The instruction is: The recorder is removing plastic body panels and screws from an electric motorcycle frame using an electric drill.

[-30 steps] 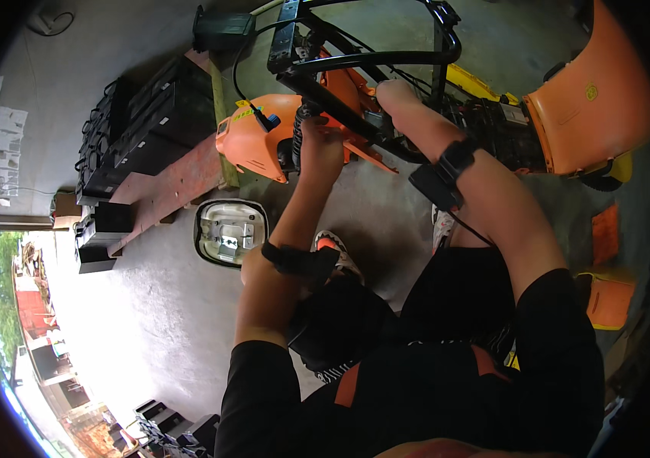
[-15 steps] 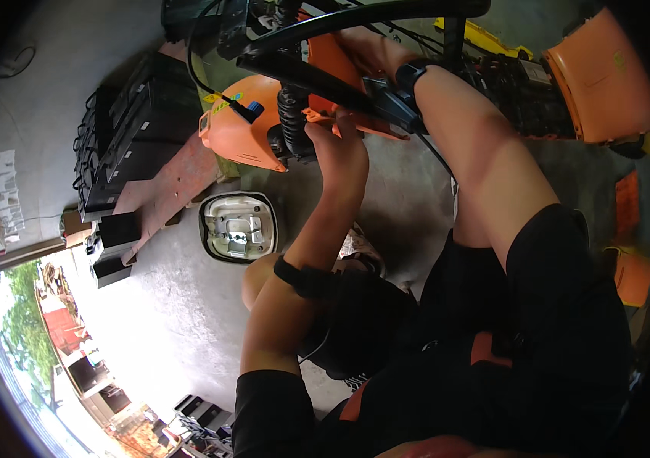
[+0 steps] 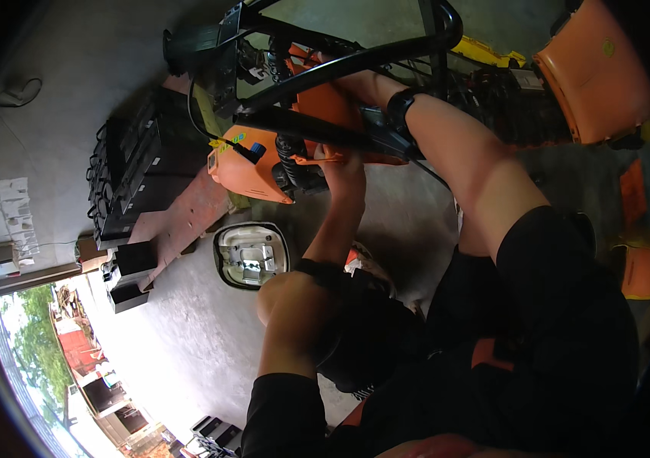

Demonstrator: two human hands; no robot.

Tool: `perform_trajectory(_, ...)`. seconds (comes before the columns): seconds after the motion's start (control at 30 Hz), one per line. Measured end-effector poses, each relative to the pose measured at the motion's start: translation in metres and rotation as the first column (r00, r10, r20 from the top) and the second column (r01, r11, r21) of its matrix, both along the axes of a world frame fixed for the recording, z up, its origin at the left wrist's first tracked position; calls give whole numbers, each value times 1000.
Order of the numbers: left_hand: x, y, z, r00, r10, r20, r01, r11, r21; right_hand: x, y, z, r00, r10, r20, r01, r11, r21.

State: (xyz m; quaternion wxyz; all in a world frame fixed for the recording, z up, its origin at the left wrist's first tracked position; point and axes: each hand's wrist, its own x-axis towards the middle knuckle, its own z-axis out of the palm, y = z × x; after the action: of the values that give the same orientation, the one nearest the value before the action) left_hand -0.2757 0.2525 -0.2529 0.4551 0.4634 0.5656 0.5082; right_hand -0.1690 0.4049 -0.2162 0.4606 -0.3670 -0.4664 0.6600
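Observation:
In front of me stands a machine with orange plastic body panels and a black tubular frame [image 3: 348,69]. My left hand [image 3: 342,169] reaches up from below, closed at the lower edge of the orange plastic panel [image 3: 325,107]; its fingertips are partly hidden. A black ribbed boot [image 3: 287,149] sits just left of it, beside a rounded orange cover [image 3: 245,164]. My right hand [image 3: 348,80] goes in behind the black tubes, near the upper part of the panel, and its fingers are hidden. A black cable with a blue cap [image 3: 255,150] hangs over the orange cover.
A pale, dark-rimmed plastic shell [image 3: 222,259] lies on the concrete floor. Black cases [image 3: 146,153] line the left wall beside a reddish board [image 3: 180,221]. Another orange-covered machine [image 3: 596,76] stands at the right, with a yellow part [image 3: 485,52] behind. An open doorway is at lower left.
The view has shifted, so the machine and floor items sit lower and slightly differently. My left hand has closed in against the panel's lower edge. My right arm stays reaching behind the tubes.

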Motion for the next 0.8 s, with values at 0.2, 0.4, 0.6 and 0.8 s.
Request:
perform_trajectory(0.2,0,-2,15,923,53,-382,-51,999,17,2,14,-21,871,-139,472,-57,925,377)
perform_trajectory(0.4,-13,-9,23,957,-115,-266,90,991,-104,-8,44,-51,972,116,203,-153,972,179)
perform_trajectory(0.6,-12,-13,12,889,-95,-449,102,995,-9,-8,55,-55,984,109,143,-127,985,117)
perform_trajectory(0.8,-5,-17,13,983,-57,-174,40,994,-104,2,50,-47,944,78,321,-139,976,169)
